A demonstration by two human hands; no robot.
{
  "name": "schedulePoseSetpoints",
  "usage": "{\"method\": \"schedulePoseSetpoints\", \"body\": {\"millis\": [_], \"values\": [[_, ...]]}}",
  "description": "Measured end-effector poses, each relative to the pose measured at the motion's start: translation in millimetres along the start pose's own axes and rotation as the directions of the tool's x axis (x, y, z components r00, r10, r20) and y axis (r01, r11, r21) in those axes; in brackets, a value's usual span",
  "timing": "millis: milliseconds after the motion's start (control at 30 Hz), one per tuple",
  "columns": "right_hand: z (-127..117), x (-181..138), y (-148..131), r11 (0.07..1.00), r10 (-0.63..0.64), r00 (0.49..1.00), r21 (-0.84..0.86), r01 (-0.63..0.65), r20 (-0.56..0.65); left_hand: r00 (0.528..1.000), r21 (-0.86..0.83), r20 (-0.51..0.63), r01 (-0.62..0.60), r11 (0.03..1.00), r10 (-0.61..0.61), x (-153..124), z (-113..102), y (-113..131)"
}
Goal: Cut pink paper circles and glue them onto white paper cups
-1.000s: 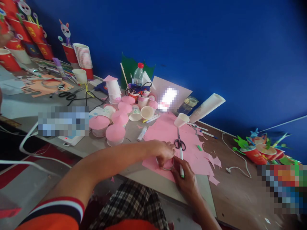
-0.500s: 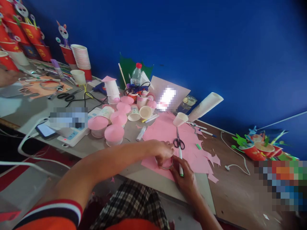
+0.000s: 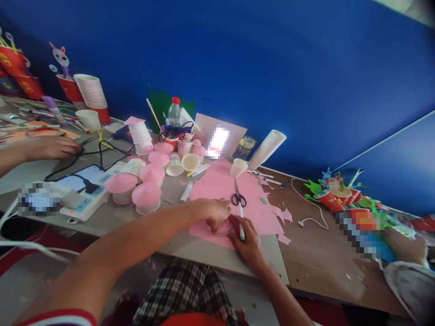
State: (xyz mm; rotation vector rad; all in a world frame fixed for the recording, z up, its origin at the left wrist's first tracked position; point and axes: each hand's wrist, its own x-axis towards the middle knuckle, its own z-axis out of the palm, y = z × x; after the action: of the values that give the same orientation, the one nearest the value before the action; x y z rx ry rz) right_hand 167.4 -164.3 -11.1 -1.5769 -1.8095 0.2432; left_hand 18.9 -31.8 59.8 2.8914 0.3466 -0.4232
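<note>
Left hand (image 3: pixel 219 213): is resting curled fingers on a ring (image 3: pixel 224 234) near the lower middle of the frame; whether it is gripping or only pressing, I cannot tell.
Right hand (image 3: pixel 247 237): is gripping one white marker (image 3: pixel 241 213) with a green end, fingertips touching the ring's right side.
Ring: is lying on pink paper (image 3: pixel 217 176), between the hands.
Scissors (image 3: pixel 239 199): one dark-handled pair is lying on the paper, just above the right hand.
Pink cones (image 3: pixel 146 194): five are topping cups, left of centre.
White cup (image 3: pixel 238 168): one is sitting near the paper's top edge, a cup stack (image 3: pixel 268 149) leaning behind.
Other people: one hand (image 3: pixel 57 147) is resting at left; another (image 3: pixel 404 244) is showing at right.
Writing: red cups (image 3: pixel 29 86), upper left, are bearing yellow marks too small to read.
</note>
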Motion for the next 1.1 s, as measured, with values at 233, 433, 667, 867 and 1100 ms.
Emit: {"method": "schedulePoseSetpoints", "body": {"millis": [233,433,667,867,1100], "values": [[2.1,0.1,2.9,0.999,0.003,0.999,0.045,-0.001,-0.033,0.999,0.021,0.049,0.021,1.000,-0.022,0.4,-6.1,4.7],[-8.1,-3.7,7.7,0.900,0.215,0.970,0.410,-0.151,-0.115,0.998,0.038,0.053,0.041,0.998,-0.043,-2.8,-5.5,6.0],[-28.3,22.1,19.1,0.617,0.358,0.929,0.771,-0.159,-0.094,0.998,0.119,0.065,0.013,0.993,-0.021,-5.0,-12.2,6.2],[-40.2,58.2,18.5,0.515,0.486,0.872,0.827,-0.225,-0.065,1.000,0.194,0.005,0.029,0.981,-0.030,-8.7,-19.0,10.6],[-30.0,62.0,21.5,0.475,0.512,0.858,0.816,-0.328,0.048,0.997,0.211,0.067,0.031,0.977,-0.046,-7.4,-24.4,17.0]]}}
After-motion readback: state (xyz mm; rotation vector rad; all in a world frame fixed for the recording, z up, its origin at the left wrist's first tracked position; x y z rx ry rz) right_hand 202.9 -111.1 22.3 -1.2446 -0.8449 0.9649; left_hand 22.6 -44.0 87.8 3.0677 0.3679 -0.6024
